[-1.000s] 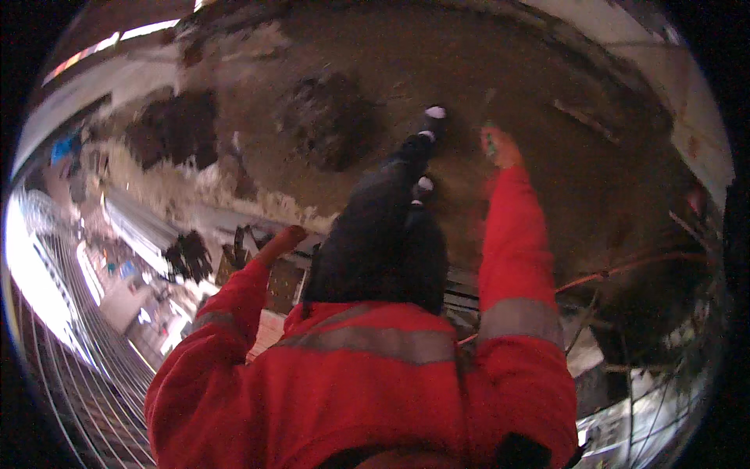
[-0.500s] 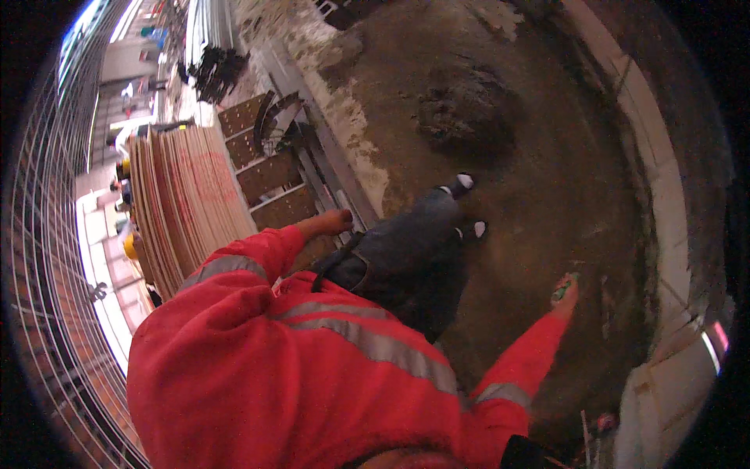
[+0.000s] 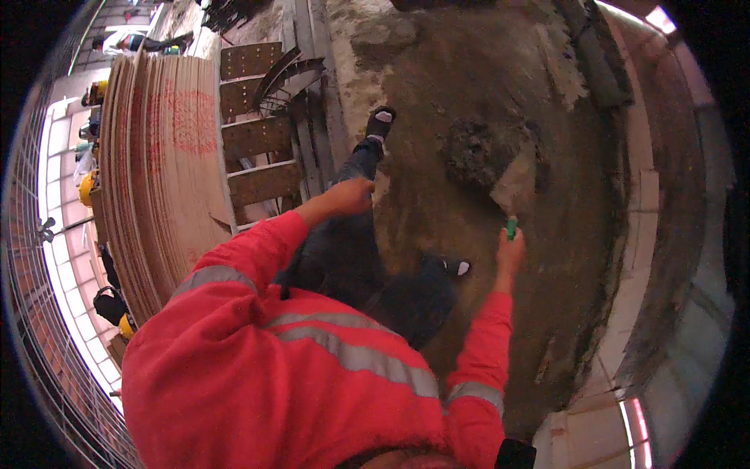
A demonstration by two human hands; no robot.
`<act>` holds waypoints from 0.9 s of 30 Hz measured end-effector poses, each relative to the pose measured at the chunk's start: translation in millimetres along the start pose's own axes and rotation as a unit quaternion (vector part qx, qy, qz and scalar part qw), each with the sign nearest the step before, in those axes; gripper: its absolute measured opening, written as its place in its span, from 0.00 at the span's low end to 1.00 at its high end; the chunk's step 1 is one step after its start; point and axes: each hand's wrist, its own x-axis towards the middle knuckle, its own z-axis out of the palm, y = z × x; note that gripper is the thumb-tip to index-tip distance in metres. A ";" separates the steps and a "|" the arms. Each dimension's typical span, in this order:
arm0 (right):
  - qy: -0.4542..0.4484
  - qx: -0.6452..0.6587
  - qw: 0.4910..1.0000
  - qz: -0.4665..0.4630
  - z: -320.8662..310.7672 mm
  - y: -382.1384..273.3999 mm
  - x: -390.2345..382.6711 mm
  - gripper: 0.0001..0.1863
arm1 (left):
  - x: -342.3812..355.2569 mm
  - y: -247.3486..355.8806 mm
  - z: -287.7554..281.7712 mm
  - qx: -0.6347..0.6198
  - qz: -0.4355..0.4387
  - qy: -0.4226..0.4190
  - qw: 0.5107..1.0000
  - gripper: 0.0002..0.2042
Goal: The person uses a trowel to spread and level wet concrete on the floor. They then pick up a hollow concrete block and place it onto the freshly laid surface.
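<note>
My right hand (image 3: 510,254) is closed round the green handle of a trowel (image 3: 516,186). The trowel's pointed, flat blade reaches forward over the right side of a dark heap of wet mortar (image 3: 475,150). That heap sits on a brown, wet-looking floor (image 3: 469,207). My left hand (image 3: 355,197) is curled in a loose fist at my left leg, with nothing visible in it; whether it rests on the leg I cannot tell.
Stacked wooden boards (image 3: 168,148) stand at my left, beside a rack of perforated brown panels (image 3: 256,137). A curved metal piece (image 3: 289,78) lies on it. A pale block edging (image 3: 637,234) runs along the right. At the far left, a person (image 3: 129,41) bends over.
My right hand has swung left and forward, bringing the trowel to the mortar heap. My feet are now farther apart, the left one farther forward. The view has turned.
</note>
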 end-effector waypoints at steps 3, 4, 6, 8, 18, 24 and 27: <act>0.020 0.054 0.997 -0.057 60.2 -109.1 68.3 0.23 | 62.6 -66.1 -20.8 -0.006 0.063 -0.016 0.998 0.18; 0.002 0.070 0.997 -0.038 82.6 -145.8 92.9 0.23 | 85.2 -76.1 -33.4 -0.008 0.075 -0.030 0.997 0.18; -0.049 0.075 0.996 -0.004 138.3 -219.0 128.8 0.22 | 129.7 -111.2 -41.6 -0.021 0.092 -0.056 0.994 0.17; -0.109 0.040 0.993 0.026 201.0 -289.8 173.9 0.21 | 186.0 -149.1 -38.3 -0.049 0.113 -0.084 0.989 0.16; -0.156 -0.257 0.951 -0.070 556.5 -387.6 541.3 0.19 | 396.6 -238.1 -35.4 -0.274 0.067 -0.307 0.909 0.17; -0.002 -0.242 0.965 -0.101 689.3 -457.9 672.0 0.18 | 408.1 -281.0 -95.4 -0.396 0.104 -0.161 0.898 0.20; -0.097 -0.190 0.977 -0.018 741.4 -491.2 622.9 0.22 | 416.9 -299.1 -113.8 -0.432 0.073 -0.144 0.887 0.21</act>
